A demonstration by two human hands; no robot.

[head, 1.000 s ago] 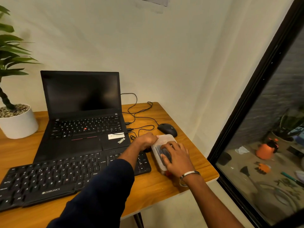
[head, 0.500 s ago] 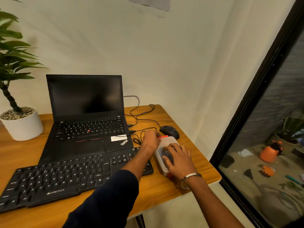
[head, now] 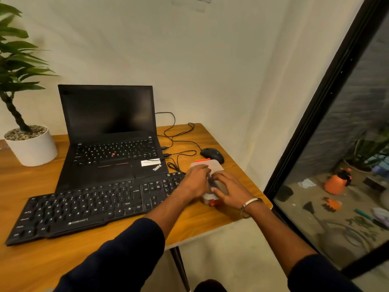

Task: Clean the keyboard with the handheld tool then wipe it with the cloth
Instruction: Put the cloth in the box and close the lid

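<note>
A black Zebronics keyboard (head: 90, 205) lies across the wooden desk (head: 202, 222), in front of the laptop. At its right end sits a translucent plastic box (head: 212, 165) with an orange clasp (head: 202, 160) at the far end and another (head: 213, 203) at the near end. My left hand (head: 196, 181) grips the box's left side, with its fingers curled over the lid. From the right, my right hand (head: 228, 189) holds the lid, fingers and thumb around its near part. Something dark shows inside the box between my hands. I see no cloth or handheld tool outside it.
An open black laptop (head: 109, 123) stands behind the keyboard. A black mouse (head: 212, 154) and loose cables (head: 179, 140) lie just beyond the box. A potted plant (head: 31, 148) stands at the far left. The desk's right edge runs close to a black-framed glass door (head: 315, 123).
My left hand slid from the box's far corner back along its left side. The far orange clasp has come into view. My right hand stayed on the lid.
</note>
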